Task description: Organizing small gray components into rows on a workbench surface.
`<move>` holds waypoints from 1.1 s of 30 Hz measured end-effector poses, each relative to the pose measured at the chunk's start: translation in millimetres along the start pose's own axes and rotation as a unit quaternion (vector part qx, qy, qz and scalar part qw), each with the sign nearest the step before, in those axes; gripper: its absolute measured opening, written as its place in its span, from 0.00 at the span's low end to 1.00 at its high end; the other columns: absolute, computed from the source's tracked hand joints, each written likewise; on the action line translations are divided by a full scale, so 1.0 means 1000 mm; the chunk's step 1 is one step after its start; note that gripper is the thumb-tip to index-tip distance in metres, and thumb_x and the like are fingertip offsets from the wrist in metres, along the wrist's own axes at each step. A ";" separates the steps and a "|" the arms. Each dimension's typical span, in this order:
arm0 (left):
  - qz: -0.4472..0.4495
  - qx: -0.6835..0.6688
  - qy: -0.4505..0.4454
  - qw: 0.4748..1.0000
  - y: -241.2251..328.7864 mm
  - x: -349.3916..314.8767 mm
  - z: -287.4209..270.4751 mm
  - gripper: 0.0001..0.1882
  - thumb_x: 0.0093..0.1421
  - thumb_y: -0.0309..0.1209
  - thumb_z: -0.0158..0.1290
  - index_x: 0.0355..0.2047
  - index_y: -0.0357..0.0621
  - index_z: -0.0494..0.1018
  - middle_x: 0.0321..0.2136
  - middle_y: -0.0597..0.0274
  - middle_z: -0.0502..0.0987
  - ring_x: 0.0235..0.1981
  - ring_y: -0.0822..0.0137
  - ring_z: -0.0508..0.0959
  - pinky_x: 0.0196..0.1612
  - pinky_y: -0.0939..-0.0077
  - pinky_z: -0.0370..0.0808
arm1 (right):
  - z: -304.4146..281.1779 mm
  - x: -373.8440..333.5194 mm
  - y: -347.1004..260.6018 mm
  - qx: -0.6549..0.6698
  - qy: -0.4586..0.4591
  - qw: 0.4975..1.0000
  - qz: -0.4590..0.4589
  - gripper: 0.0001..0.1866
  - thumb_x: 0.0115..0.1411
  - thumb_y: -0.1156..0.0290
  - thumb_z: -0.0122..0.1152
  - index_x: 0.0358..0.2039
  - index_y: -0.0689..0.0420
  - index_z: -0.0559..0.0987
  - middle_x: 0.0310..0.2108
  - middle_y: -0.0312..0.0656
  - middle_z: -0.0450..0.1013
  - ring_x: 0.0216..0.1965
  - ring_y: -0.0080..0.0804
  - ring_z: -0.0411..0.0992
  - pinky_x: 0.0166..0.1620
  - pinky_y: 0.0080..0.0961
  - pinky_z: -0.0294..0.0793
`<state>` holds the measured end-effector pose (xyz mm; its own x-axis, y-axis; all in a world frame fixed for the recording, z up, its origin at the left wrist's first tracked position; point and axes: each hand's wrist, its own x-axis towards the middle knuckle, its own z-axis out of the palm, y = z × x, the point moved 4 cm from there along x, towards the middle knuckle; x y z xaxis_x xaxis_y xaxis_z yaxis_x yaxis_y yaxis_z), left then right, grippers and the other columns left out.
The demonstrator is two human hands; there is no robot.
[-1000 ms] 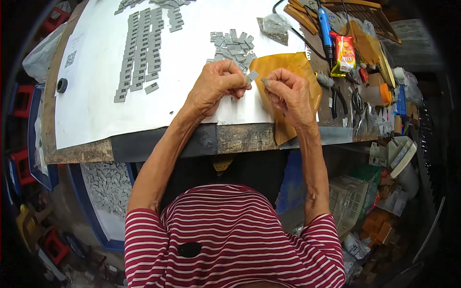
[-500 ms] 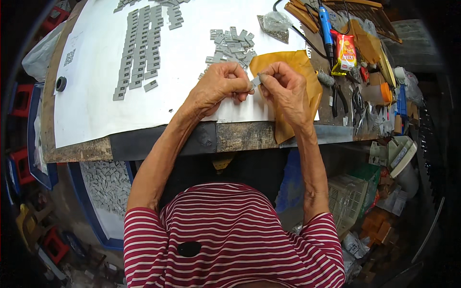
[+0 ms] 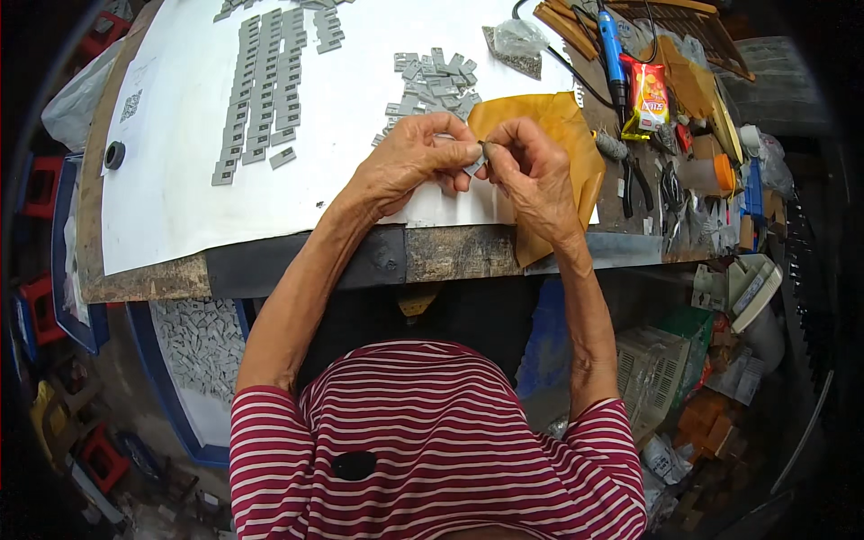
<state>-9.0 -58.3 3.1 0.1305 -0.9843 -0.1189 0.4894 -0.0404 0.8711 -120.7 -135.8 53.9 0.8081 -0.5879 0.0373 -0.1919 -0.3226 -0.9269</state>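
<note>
Over the near edge of the white sheet my two hands meet. Thumb and fingers of my left hand (image 3: 409, 164) pinch a small flat grey rectangular piece (image 3: 473, 168), partly covered by the fingertips. My right hand (image 3: 538, 180) is closed in a pinch against the upper end of that piece; a tiny dark bit shows at its fingertips, too small to name. Just beyond the hands lies a loose heap of similar grey pieces (image 3: 436, 85). Under and beside my right hand spreads a yellow-brown sheet (image 3: 576, 135), creased and hanging over the table edge.
Long rows of grey pieces (image 3: 261, 85) lie at left on the white sheet (image 3: 171, 207), with a black ring (image 3: 114, 155) beside them. A bag of small parts (image 3: 513, 54), blue pen-shaped tool (image 3: 612, 54), red packet (image 3: 648, 99) and pliers (image 3: 637, 184) crowd the right.
My left thumb has slid over the grey piece, covering more of it, and the piece now tilts downward. My right fingertips have shifted slightly left, closer to the left hand.
</note>
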 end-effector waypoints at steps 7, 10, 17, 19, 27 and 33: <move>0.046 0.047 0.011 0.998 0.006 0.000 0.000 0.12 0.52 0.32 0.55 0.34 0.38 0.71 0.21 0.62 0.76 0.18 0.79 0.72 0.22 0.88 0.70 | -0.004 -0.002 0.001 0.046 0.014 0.998 0.033 0.03 0.56 0.77 0.51 0.28 0.62 0.69 0.18 0.33 0.67 0.19 0.15 0.66 0.20 0.11 0.65; 0.037 0.045 0.023 0.998 0.007 0.000 -0.001 0.16 0.51 0.31 0.57 0.39 0.38 0.71 0.23 0.60 0.76 0.20 0.77 0.73 0.28 0.86 0.72 | -0.009 -0.004 -0.001 0.093 0.038 0.995 0.025 0.04 0.56 0.75 0.51 0.28 0.62 0.70 0.17 0.34 0.67 0.16 0.13 0.63 0.18 0.10 0.61; 0.038 -0.004 0.015 0.999 0.009 -0.002 0.001 0.16 0.53 0.31 0.54 0.40 0.35 0.70 0.30 0.55 0.75 0.26 0.71 0.77 0.33 0.80 0.76 | -0.012 -0.011 0.000 0.096 0.041 0.993 0.054 0.04 0.55 0.75 0.52 0.27 0.62 0.70 0.16 0.33 0.67 0.16 0.13 0.63 0.18 0.11 0.62; 0.039 -0.007 0.008 0.999 0.009 -0.002 0.002 0.15 0.54 0.31 0.54 0.39 0.35 0.70 0.30 0.55 0.75 0.27 0.70 0.77 0.35 0.79 0.76 | -0.012 -0.012 0.000 0.095 0.038 0.993 0.053 0.04 0.55 0.75 0.52 0.26 0.62 0.70 0.16 0.33 0.67 0.16 0.13 0.63 0.18 0.11 0.62; 0.136 0.034 0.023 0.990 0.013 0.000 0.002 0.11 0.52 0.30 0.55 0.33 0.37 0.71 0.27 0.59 0.75 0.29 0.69 0.77 0.35 0.81 0.76 | -0.016 -0.017 0.000 0.091 0.042 0.993 0.060 0.04 0.54 0.75 0.54 0.26 0.62 0.71 0.18 0.33 0.68 0.17 0.13 0.65 0.19 0.11 0.63; 0.153 0.120 0.037 0.980 0.018 -0.003 0.000 0.09 0.53 0.31 0.54 0.32 0.41 0.72 0.25 0.62 0.75 0.26 0.75 0.74 0.31 0.88 0.72 | -0.019 -0.019 0.000 0.103 0.055 0.991 0.061 0.04 0.54 0.76 0.54 0.27 0.62 0.71 0.19 0.33 0.69 0.18 0.13 0.64 0.19 0.10 0.63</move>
<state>-0.8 -56.3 19.6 0.3059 -0.9417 0.1399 0.2013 0.2076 0.9573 -146.7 -139.0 60.0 0.7178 -0.6944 -0.0505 -0.1579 -0.0917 -0.9832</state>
